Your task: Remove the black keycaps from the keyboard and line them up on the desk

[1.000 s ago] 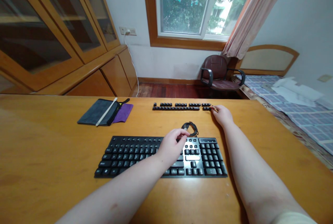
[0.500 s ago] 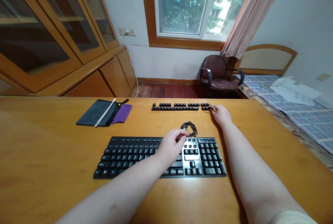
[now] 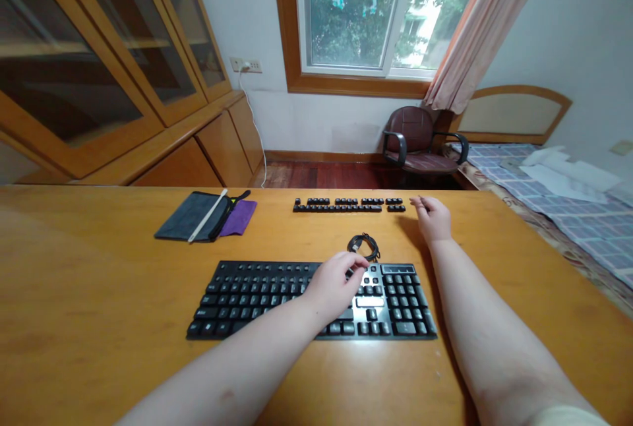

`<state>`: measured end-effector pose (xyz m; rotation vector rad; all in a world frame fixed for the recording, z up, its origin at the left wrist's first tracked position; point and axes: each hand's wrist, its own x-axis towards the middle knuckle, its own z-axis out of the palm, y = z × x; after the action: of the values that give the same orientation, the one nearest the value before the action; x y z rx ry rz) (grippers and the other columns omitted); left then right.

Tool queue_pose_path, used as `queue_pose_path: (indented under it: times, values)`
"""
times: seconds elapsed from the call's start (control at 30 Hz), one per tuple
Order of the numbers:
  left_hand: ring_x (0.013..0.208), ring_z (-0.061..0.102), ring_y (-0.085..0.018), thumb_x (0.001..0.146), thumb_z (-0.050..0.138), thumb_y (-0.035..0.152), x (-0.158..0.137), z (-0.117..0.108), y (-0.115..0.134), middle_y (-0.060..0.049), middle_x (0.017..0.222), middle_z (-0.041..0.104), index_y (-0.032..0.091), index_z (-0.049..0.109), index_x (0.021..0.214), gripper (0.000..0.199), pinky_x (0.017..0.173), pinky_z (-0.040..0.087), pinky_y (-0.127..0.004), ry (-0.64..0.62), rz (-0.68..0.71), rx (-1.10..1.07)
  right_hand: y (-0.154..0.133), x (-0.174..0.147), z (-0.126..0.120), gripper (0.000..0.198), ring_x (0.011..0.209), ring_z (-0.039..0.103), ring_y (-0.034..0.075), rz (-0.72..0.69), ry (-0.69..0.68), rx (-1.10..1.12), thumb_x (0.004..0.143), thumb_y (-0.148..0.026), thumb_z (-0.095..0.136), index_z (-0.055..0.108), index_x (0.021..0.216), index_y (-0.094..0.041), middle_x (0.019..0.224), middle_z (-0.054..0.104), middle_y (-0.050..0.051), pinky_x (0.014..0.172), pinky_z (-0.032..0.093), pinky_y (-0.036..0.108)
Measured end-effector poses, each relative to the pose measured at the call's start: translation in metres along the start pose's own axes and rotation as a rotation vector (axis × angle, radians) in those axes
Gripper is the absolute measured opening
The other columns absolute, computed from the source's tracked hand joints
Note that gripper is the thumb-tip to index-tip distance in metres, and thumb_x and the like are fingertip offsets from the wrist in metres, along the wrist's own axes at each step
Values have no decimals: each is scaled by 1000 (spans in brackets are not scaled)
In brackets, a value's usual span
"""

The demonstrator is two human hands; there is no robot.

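Note:
A black keyboard lies across the desk. Along its back rows, small bare key posts show where no keycaps sit. My left hand is over the keyboard, left of the number pad. Its fingers are bent, with a gap between thumb and forefinger and nothing seen in it. Loose black keycaps stand in two grouped rows near the far desk edge. My right hand is just right of these rows, apart from them. Its fingers are loosely bent, and I see nothing between them. Behind the keyboard lies a coiled black cable.
A grey pouch with a pale flat stick on it lies at the back left, a purple cloth beside it. Beyond the desk are a chair, a bed and a cabinet.
My right hand has let go of the keycap at the right end of the front row and drawn away to the right. My left hand stays over the keyboard. The view has shifted slightly.

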<state>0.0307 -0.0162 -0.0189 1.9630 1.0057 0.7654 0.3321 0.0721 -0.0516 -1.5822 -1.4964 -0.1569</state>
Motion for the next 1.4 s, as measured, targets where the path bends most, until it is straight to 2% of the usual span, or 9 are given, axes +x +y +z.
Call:
queue_pose_path:
  times: [0.17, 0.23, 0.3, 0.37, 0.5, 0.8, 0.97, 1.2, 1.4]
  values:
    - [87, 59, -16, 83, 48, 19, 1, 1, 0, -1, 91, 64, 22, 64, 91, 18, 82, 46, -29, -2, -10, -12, -74, 6, -34, 52, 72, 61, 18, -116, 205, 356, 90, -52, 36, 65, 64, -17, 76, 65, 8, 66, 47, 31]
    - [87, 59, -16, 83, 48, 19, 1, 2, -1, -1, 91, 64, 22, 64, 91, 18, 82, 46, -29, 4, -8, -19, -103, -3, -47, 61, 69, 60, 18, -205, 129, 434, 91, -56, 28, 67, 65, -17, 70, 63, 8, 64, 46, 31]
    - [86, 59, -16, 83, 48, 18, 2, 3, -2, -1, 90, 64, 22, 64, 91, 18, 82, 46, -29, 14, -6, -23, -119, -23, -55, 63, 59, 57, 16, -269, -96, 489, 91, -57, 25, 67, 66, -17, 61, 61, 7, 56, 43, 29]
    - [86, 59, -16, 82, 48, 18, 2, 4, -3, -1, 90, 65, 22, 64, 91, 18, 82, 46, -29, 18, -2, -27, -121, -48, -55, 53, 53, 54, 15, -324, -307, 480, 91, -51, 35, 67, 66, -17, 56, 59, 5, 51, 40, 28]
    - [87, 59, -16, 83, 49, 18, 2, 4, -4, -1, 90, 65, 22, 64, 91, 18, 81, 46, -29, 14, 17, -29, -105, -77, -41, 51, 48, 49, 14, -446, -333, 503, 93, -47, 34, 62, 62, -18, 51, 53, 4, 51, 38, 28]
    - [88, 60, -16, 84, 49, 20, 2, 2, -1, -1, 91, 66, 22, 64, 90, 17, 82, 46, -29, 12, 1, -28, -101, -70, -35, 45, 45, 44, 12, -390, -350, 348, 93, -28, 36, 50, 51, -18, 47, 43, 0, 49, 35, 26]
    - [91, 59, -17, 85, 47, 20, 1, 2, 1, -2, 94, 66, 22, 65, 91, 19, 83, 46, -29, 11, 19, -27, -107, -65, -39, 42, 42, 38, 10, -441, -413, 302, 89, -21, 43, 38, 47, -20, 45, 38, -2, 46, 31, 25]
    - [88, 60, -17, 85, 47, 20, 1, 2, 0, -2, 93, 66, 22, 65, 92, 19, 81, 46, -29, 1, 12, -17, -117, -65, -37, 41, 42, 38, 10, -487, -447, 263, 89, -20, 43, 39, 48, -21, 45, 39, -2, 46, 30, 26]
    - [87, 59, -16, 85, 47, 21, 2, 2, -1, -2, 91, 65, 22, 65, 92, 19, 81, 46, -28, 1, 17, -10, -115, -68, -31, 37, 46, 40, 11, -685, -553, 217, 88, -22, 47, 44, 51, -20, 47, 43, -1, 50, 30, 27]
